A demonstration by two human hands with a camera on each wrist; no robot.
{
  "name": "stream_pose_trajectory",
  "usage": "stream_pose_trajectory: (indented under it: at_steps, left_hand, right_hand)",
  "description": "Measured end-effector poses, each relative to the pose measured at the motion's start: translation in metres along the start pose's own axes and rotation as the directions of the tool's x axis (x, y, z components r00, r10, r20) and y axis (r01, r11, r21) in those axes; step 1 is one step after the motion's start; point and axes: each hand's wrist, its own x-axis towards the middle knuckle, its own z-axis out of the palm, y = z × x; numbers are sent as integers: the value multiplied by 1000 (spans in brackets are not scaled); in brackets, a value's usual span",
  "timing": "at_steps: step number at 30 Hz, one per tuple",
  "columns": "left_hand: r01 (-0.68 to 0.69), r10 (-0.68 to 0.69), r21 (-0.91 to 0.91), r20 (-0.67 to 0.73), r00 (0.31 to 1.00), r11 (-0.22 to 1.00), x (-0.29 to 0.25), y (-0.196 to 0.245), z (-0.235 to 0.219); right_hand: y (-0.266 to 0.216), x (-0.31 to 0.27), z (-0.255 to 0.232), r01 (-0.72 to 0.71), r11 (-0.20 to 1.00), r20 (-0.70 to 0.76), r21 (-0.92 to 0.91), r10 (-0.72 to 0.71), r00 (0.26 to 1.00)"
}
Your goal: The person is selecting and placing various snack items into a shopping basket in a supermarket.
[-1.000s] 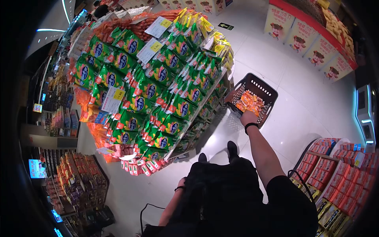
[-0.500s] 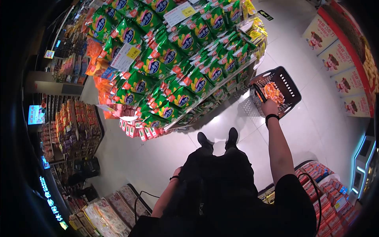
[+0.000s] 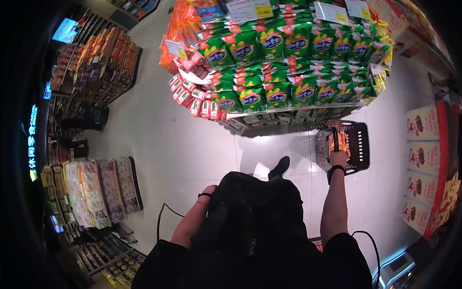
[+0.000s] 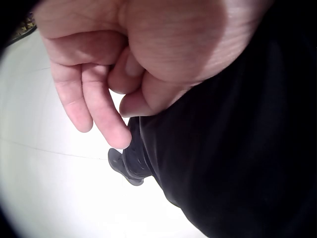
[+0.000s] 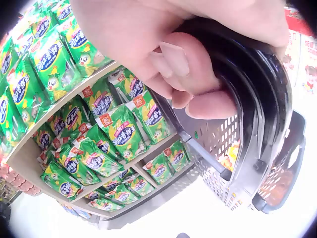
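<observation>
My right hand (image 3: 338, 157) grips the black handle (image 5: 265, 104) of a dark plastic shopping basket (image 3: 364, 147), fingers curled round it in the right wrist view. The basket hangs at my right side, with slotted walls. Orange-and-white wrapped packets (image 3: 343, 140) lie inside it, partly hidden by the handle and hand. By my left thigh hangs my left hand (image 4: 114, 54), its fingers loosely curled and nothing in them. Dark trousers (image 4: 218, 148) are close beside that hand.
A display stand stacked with green snack bags (image 3: 276, 94) is in front, with price cards (image 3: 248, 10) above. Red-and-white packs (image 3: 185, 91) line its left corner. Printed cartons (image 3: 417, 159) border the aisle at right. Shelves of boxed goods (image 3: 98, 190) stand left, across pale floor tiles (image 3: 192, 139).
The view has turned to the right, so the green-bag display now lies straight ahead and the cartons are lower. The basket stays in my right hand; my left hand still hangs by the thigh.
</observation>
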Motion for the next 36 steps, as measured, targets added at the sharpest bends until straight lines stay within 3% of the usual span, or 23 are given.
stream_pose_trajectory:
  at_steps: [1, 4, 7, 9, 13, 14, 15, 17, 19, 21, 26, 29, 33, 36]
  left_hand:
    - [0, 1, -65, 20, 1000, 998, 5, -12, 2]
    - [-110, 110, 43, -9, 994, 993, 9, -44, 10]
    - [75, -73, -57, 37, 997, 996, 8, -59, 12]
    - [-1, 1, -14, -13, 1000, 1000, 16, -92, 16]
    - [-133, 134, 22, -85, 987, 991, -10, -131, 2]
    - [-147, 131, -85, -174, 976, 985, -4, -167, 11]
    - [-89, 70, -93, -186, 980, 992, -21, -166, 4]
    - [-68, 54, -52, -231, 971, 996, -25, -190, 5]
    - [-32, 22, -48, -198, 980, 998, -39, -202, 0]
    - [13, -24, -66, -166, 986, 998, -46, -211, -8]
    - [92, -105, -134, -97, 990, 987, -39, -254, -2]
    - [87, -108, -169, -120, 987, 982, -53, -235, -9]
    - [-42, 63, 90, -250, 966, 995, -32, -224, 4]
    - [-57, 50, -29, -218, 975, 998, 0, -219, 19]
  right_hand:
    - [2, -2, 5, 7, 1000, 4, -18, -7, 1000]
    - [5, -16, 45, 4, 1000, 95, -22, -2, 995]
    - [-30, -72, 51, 57, 996, 43, -72, -54, 998]
    - [-46, -105, 56, 71, 992, 3, -108, -71, 997]
    - [-70, -156, 74, 55, 973, 111, -223, -30, 993]
    - [-72, -172, 93, 85, 963, 89, -255, -64, 994]
    - [-72, -184, 111, 113, 956, 67, -272, -98, 993]
    - [-75, -197, 130, 36, 966, 59, -255, -21, 998]
    - [-72, -204, 145, 49, 974, 8, -221, -48, 999]
    - [-83, -221, 142, 56, 977, 57, -204, -45, 997]
    - [-87, -230, 151, 9, 974, -10, -225, -12, 1000]
    - [-107, -241, 126, -25, 981, 20, -192, 29, 999]
    - [-96, -219, 118, -20, 982, -35, -190, 13, 999]
    - [-91, -201, 93, -73, 986, -53, -152, 65, 996]
